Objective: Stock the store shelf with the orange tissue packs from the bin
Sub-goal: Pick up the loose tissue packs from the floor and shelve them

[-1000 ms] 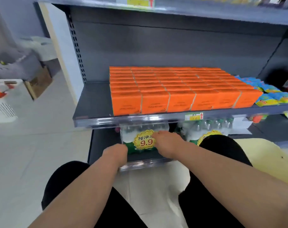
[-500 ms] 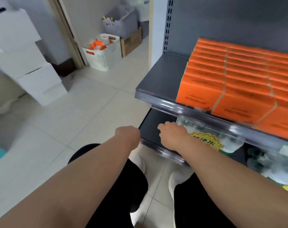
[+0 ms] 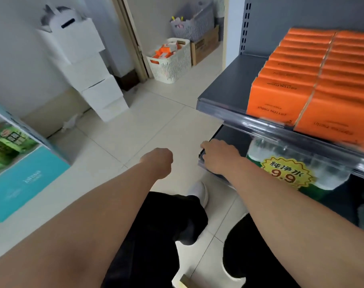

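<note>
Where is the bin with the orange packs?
The white bin sits on the floor, upper middle of the head view, between the door frame and a cardboard box.

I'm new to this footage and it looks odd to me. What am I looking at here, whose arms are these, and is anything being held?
There is no machine: a person wears one camera on the head, looking forward and down, so you see their own arms. The left hand is a loose fist in the air over the tiled floor and holds nothing. The right hand rests at the front corner of the lower shelf, beside a pack of water bottles; it grips no product that I can see. On the upper shelf orange tissue packs stand in neat rows. More orange packs lie in the white bin across the floor by the doorway.
</note>
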Demonstrator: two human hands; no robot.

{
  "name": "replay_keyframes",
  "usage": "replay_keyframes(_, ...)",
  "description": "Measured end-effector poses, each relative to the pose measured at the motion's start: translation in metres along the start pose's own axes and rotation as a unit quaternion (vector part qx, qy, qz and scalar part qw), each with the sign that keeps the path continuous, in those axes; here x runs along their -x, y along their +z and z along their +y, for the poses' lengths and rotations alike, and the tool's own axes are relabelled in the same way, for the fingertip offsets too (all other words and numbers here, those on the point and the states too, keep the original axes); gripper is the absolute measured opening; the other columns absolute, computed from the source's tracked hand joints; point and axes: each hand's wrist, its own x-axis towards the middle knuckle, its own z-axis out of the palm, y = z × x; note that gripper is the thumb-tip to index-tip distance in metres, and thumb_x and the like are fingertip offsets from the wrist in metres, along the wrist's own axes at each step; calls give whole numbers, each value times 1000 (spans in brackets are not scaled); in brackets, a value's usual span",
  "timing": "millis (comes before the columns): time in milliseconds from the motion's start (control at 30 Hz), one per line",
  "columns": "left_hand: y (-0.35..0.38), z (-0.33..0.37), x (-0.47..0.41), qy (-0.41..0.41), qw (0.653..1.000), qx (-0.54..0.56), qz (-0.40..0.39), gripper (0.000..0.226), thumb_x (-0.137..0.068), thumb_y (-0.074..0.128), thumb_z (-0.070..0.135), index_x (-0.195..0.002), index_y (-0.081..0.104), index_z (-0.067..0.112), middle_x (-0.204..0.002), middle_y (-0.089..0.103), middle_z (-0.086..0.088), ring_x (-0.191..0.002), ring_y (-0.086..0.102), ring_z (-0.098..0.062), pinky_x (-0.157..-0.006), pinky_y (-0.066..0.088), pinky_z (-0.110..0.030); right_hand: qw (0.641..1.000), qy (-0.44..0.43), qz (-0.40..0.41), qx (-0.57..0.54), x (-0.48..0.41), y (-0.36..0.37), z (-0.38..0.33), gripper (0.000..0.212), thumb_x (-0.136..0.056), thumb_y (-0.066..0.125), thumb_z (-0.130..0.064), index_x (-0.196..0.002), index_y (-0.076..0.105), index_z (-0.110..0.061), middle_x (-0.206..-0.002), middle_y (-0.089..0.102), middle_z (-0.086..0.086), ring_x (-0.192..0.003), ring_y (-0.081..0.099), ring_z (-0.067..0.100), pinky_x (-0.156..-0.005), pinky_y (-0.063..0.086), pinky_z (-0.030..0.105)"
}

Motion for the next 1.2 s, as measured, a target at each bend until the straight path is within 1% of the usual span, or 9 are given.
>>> replay_keyframes(133,-10,-24,44,8,998,-38,58,34,-89,44,6,-115,61,20,-118,60,0,-106,59,-23,-73,45,-30,999,-25,25,14,29,6,-35,38,-96,40,-16,-134,44,-14,-131,44,10,-118,44,30,-92,38,40)
replay_keyframes(233,-26,-40,72,-13,994,-62,91,34,-90,45,8,-119,60,20,-119,59,0,-108,59,-22,-76,47,-30,997,-66,51,7,46,15,-57,38,-96,40,-15,-134,42,-15,-130,44,9,-118,43,29,-93,37,41)
replay_keyframes(300,-36,-47,86,-26,990,-80,110,35,-89,45,6,-117,61,19,-117,60,0,-104,60,-22,-71,45,-30,995,-83,49,22,53,22,-66,38,-96,40,-14,-134,42,-14,-130,45,9,-118,44,28,-92,38,41)
replay_keyframes(400,-42,-54,97,-38,988,-89,118,31,-86,44,3,-108,61,17,-111,60,0,-89,56,-22,-66,42,-29,993,-93,65,26,55,27,-75,36,-96,40,-12,-132,43,-13,-127,47,9,-116,45,27,-91,38,39)
replay_keyframes(433,-39,-57,100,-42,989,-85,114,28,-86,45,4,-105,61,17,-110,60,0,-87,54,-21,-66,42,-29,993,-97,66,28,55,29,-79,36,-95,40,-12,-131,44,-14,-126,47,8,-115,45,27,-91,38,39)
replay_keyframes(667,10,-78,122,-75,994,-48,67,32,-88,48,7,-116,61,15,-117,61,-3,-107,60,-24,-73,46,-30,986,-152,25,62,55,49,-97,37,-95,41,-15,-133,42,-15,-129,46,7,-119,44,26,-95,37,39)
replay_keyframes(833,35,-113,142,-107,993,-38,40,32,-89,50,8,-120,58,13,-120,58,-5,-110,58,-25,-85,52,-33,978,-192,4,84,59,70,-115,39,-94,43,-17,-133,42,-16,-129,46,7,-119,45,26,-95,40,38)
replay_keyframes(1067,66,-150,136,-129,990,-41,-30,37,-87,53,8,-124,56,12,-124,57,-6,-116,56,-27,-90,50,-36,973,-209,-23,95,59,95,-126,39,-96,43,-20,-134,43,-18,-128,47,7,-119,46,27,-94,39,37)
replay_keyframes(1200,78,-159,122,-116,992,-20,-43,33,-88,53,8,-121,58,11,-121,60,-7,-111,58,-25,-87,51,-34,968,-214,-49,120,46,101,-132,34,-99,40,-25,-130,45,-14,-126,47,10,-117,47,29,-93,40,40)
